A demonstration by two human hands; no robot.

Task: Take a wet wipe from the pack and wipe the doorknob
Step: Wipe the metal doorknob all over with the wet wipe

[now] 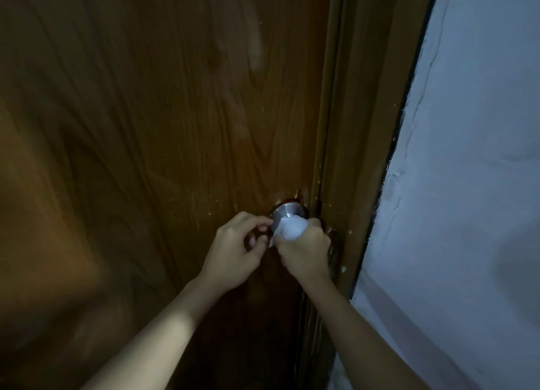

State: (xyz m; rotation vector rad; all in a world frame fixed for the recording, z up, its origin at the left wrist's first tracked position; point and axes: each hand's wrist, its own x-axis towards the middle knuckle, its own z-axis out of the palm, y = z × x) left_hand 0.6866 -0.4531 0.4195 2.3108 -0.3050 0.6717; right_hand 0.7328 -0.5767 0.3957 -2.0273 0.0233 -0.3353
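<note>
A white wet wipe [287,228] is bunched over the metal doorknob [284,212], whose round silver base plate shows just above it. My right hand [305,250] is wrapped around the wipe and the knob from below. My left hand [238,246] sits just left of the knob, its thumb and fingertips pinching the wipe's left edge. The knob itself is mostly hidden by the wipe and my right hand. The wipe pack is not in view.
The brown wooden door [152,126] fills the left and centre. Its frame [362,126] runs down the right of the knob. A pale painted wall [473,155] lies beyond the frame. The light is dim.
</note>
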